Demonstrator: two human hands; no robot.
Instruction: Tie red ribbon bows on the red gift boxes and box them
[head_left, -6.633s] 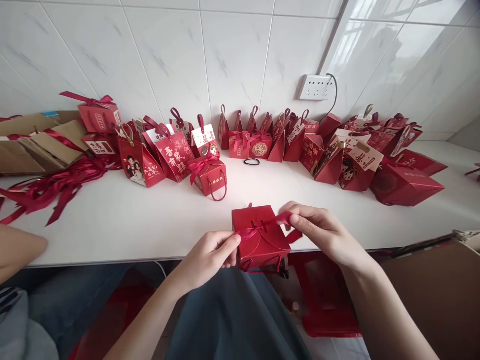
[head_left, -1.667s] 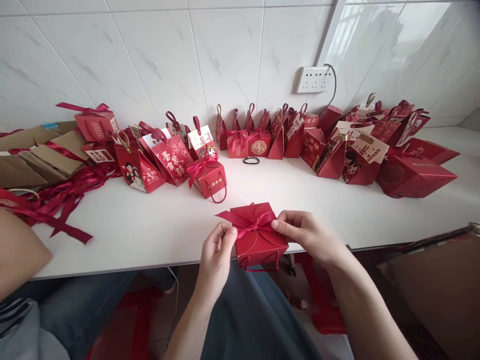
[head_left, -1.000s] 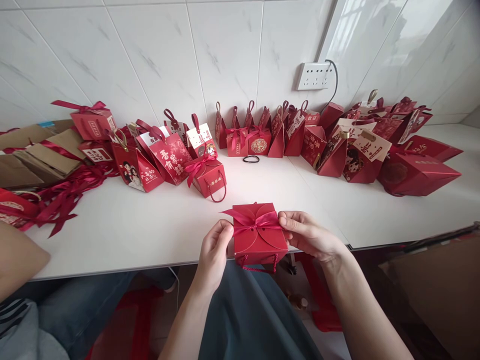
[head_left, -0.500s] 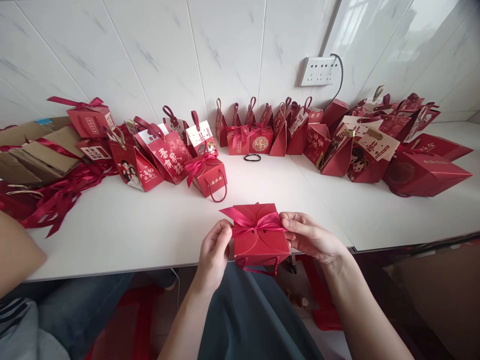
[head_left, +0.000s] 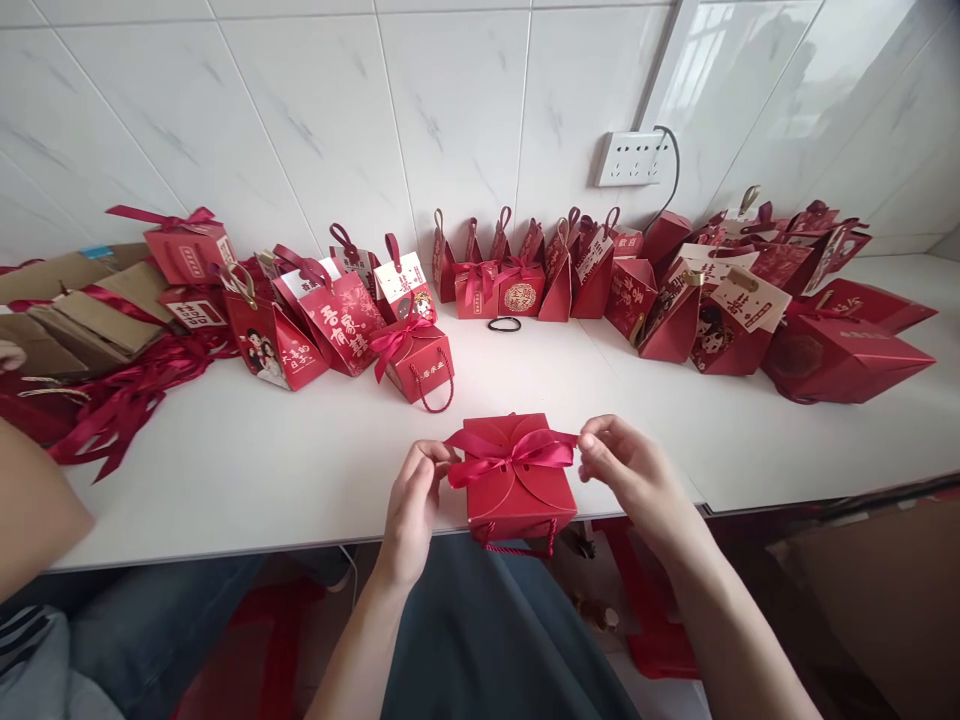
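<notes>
A red box (head_left: 517, 505) with curved, interlocking top flaps sits at the table's front edge, its twisted cord handle hanging over the front. Across its top lies a shiny red ribbon bow (head_left: 514, 455). My left hand (head_left: 420, 490) is at the bow's left side, fingers closed on a ribbon end. To the right, my right hand (head_left: 622, 465) pinches the other ribbon end between thumb and fingers, just off the box.
Behind stands a small red box with a bow (head_left: 416, 362), among rows of red gift boxes. A black ring (head_left: 504, 324) lies mid-table. Loose ribbons (head_left: 135, 400) and cardboard (head_left: 105, 310) are at left, beside another person's arm (head_left: 37, 500).
Both hands have moved slightly outward from the box. The bow's loops and tails have changed shape. Another person's fingers have appeared at the far left.
</notes>
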